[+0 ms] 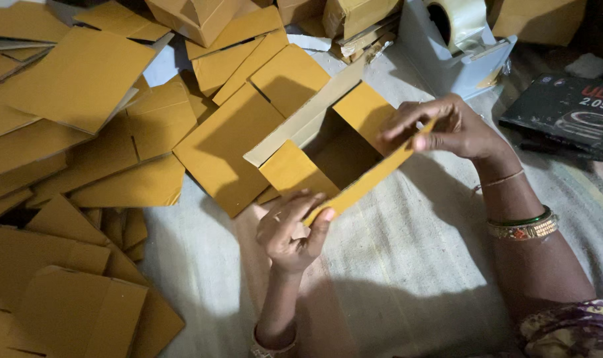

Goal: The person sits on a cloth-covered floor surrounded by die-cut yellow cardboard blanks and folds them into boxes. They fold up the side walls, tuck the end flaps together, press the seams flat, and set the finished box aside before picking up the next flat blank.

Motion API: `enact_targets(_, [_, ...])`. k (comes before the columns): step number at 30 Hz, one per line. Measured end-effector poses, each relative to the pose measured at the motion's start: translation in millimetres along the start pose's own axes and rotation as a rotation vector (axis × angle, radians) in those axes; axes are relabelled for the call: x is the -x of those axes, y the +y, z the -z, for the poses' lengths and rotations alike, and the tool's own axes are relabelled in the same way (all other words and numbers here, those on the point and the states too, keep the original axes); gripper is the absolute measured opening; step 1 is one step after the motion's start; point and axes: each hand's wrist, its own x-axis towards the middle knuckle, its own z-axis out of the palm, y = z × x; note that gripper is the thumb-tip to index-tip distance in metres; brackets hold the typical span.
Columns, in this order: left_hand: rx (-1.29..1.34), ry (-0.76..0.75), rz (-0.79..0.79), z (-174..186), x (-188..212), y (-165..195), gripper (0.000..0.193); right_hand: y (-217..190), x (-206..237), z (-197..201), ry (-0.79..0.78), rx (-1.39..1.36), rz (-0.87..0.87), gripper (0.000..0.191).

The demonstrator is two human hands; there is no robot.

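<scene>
Both hands pinch the box [328,149]'s near flap [371,178]: left hand [291,229] at its lower end, right hand [447,129] at its upper end.

One view only here, from the head, looking steeply down and slightly forward over the person's own lap onto a pale cloth [407,265]. It sits close: the left hand [293,229] and right hand [447,129] fill the middle, both forearms running in from the bottom edge, so the near side is at the bottom and the far side at the top. The open cardboard box [328,149] lands almost dead centre. Out at the left edge, flat cardboard sheets [82,79] spill past the frame; top right, a tape dispenser [457,50] is cut off by the upper border. There is no second view to overlap with
</scene>
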Motion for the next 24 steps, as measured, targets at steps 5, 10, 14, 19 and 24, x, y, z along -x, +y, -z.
enact_targets(5, [-0.072, 0.072, 0.256, 4, -11, 20, 0.02, -11, -6, -14, 0.283, -0.068, -0.112, 0.019])
enact_targets(10, [-0.138, -0.101, 0.275, 20, -22, 24, 0.021, -12, -8, -13, 0.347, -0.064, -0.18, 0.017])
enact_targets(14, [-0.101, -0.071, 0.317, 20, -23, 22, 0.012, -12, -9, -21, 0.417, -0.027, -0.183, 0.015])
enact_targets(19, [-0.202, 0.049, 0.319, 24, -31, 15, 0.075, -21, -21, -33, 0.382, 0.277, -0.029, 0.055])
enact_targets(24, [-0.245, -0.134, 0.288, 35, -36, 11, 0.081, -37, -25, -45, 0.269, 0.252, 0.058, 0.082])
